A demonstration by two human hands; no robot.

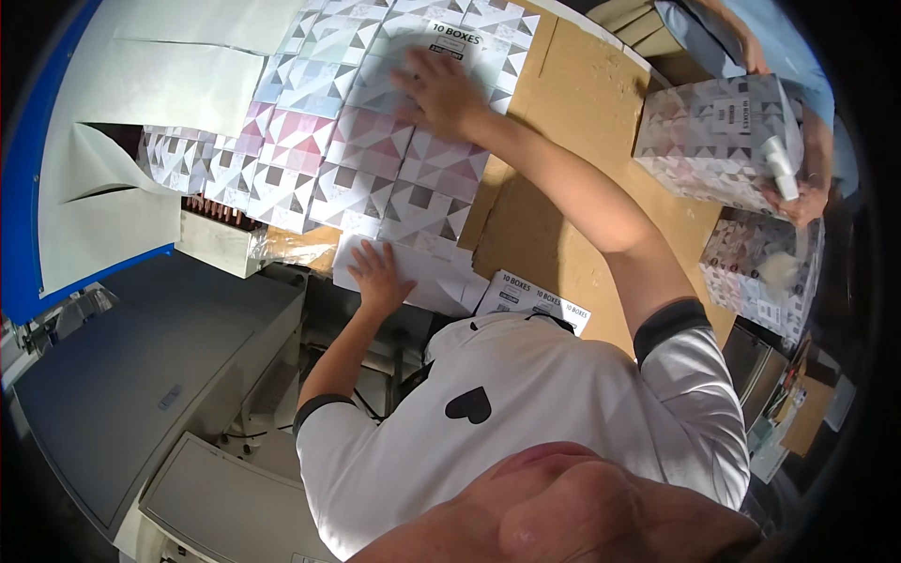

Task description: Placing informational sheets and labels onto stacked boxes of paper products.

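Several boxes (324, 183) with a grey, pink and blue triangle pattern stand packed side by side at the left. My left hand (377, 279), fingers spread, rests at their near end by a plain white face (422, 281). My right hand (441, 94) reaches out over the top of the far boxes, its fingers apart and slightly blurred. It is beside a white printed label (457, 39); whether it presses on the boxes, I cannot tell. Neither hand holds anything. Close to my body lies a sheet of printed labels (530, 296).
Brown cardboard (572, 113) covers the worktop. A white machine cover with a blue edge (39, 178) hangs over the boxes' left end. At the right, a co-worker's hand (802, 202) holds a white tool (779, 169) by wrapped packs (713, 122). A grey cabinet (160, 366) stands lower left.
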